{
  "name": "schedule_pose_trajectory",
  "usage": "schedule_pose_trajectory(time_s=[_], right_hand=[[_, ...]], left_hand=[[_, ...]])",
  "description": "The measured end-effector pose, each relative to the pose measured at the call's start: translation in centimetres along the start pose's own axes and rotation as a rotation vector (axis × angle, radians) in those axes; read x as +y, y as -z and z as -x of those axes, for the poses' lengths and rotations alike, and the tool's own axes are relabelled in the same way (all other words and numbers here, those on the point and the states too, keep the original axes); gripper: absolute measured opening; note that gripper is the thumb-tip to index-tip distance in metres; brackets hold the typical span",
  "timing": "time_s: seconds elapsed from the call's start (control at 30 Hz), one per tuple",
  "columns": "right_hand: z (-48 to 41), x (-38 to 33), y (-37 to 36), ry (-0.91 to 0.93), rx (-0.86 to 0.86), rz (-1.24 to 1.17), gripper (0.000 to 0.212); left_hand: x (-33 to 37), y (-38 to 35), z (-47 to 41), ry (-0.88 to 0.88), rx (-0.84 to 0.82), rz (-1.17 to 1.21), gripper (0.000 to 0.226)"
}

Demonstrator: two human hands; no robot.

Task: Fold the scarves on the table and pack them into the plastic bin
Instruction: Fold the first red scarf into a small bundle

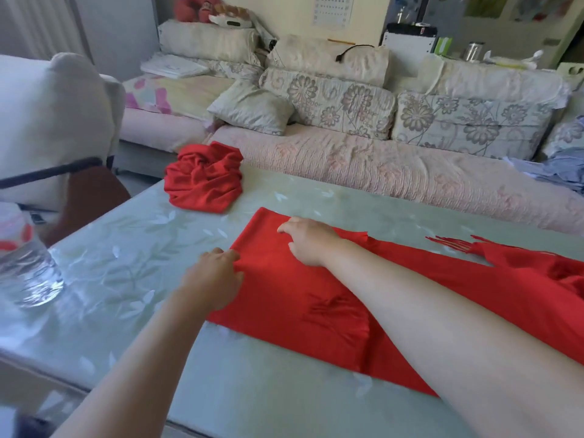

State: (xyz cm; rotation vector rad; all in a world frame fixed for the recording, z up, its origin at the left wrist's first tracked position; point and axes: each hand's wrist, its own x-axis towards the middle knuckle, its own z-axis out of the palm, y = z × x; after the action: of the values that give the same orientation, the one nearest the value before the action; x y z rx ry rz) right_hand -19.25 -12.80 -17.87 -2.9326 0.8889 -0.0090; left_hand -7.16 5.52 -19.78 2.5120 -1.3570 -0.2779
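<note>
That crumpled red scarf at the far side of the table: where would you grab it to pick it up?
I'd pinch one of the raised folds on top of the crumpled scarf, coming down from above. It sits in a bunched heap with no free end or corner showing, so the ridges on top are probably the easiest hold.

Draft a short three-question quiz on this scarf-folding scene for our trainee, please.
1. True or false: the crumpled red scarf lies inside a plastic bin.
2. Multiple choice: what does the left hand touch? A) a clear water bottle B) the left edge of the flat red scarf C) a sofa cushion.
3. Count: how many red scarves lie on the pale green patterned table?
Key: 1 false; 2 B; 3 two.
</note>
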Motion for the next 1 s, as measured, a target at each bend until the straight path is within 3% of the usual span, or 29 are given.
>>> schedule_pose_trajectory(time_s=[0.33,0.5,0.67,0.8,0.9,1.0], right_hand=[[-9.9,-3.1,-1.7,0.134,0.002,0.266,0.062],[-12.2,-2.9,-2.8,0.278,0.045,0.356,0.045],[-12.0,-1.7,-2.0,0.234,0.074,0.269,0.032],[-9.5,1.4,0.3,0.194,0.158,0.117,0.028],[-6.2,5.0,2.4,0.162,0.210,0.027,0.027],[-2.2,9.2,3.9,0.112,0.240,0.020,0.027]], left_hand=[[-1.3,0.0,-1.3,0.058,-0.054,-0.087,0.025],[-1.0,0.2,-1.7,0.139,-0.016,-0.055,0.025],[-0.6,1.0,-1.5,0.153,-0.018,-0.045,0.022],[1.4,1.7,-1.1,0.078,0.038,0.027,0.005],[4.2,2.1,-0.9,0.007,0.022,0.099,0.022],[7.8,2.6,-0.3,-0.100,-0.053,0.195,0.024]])
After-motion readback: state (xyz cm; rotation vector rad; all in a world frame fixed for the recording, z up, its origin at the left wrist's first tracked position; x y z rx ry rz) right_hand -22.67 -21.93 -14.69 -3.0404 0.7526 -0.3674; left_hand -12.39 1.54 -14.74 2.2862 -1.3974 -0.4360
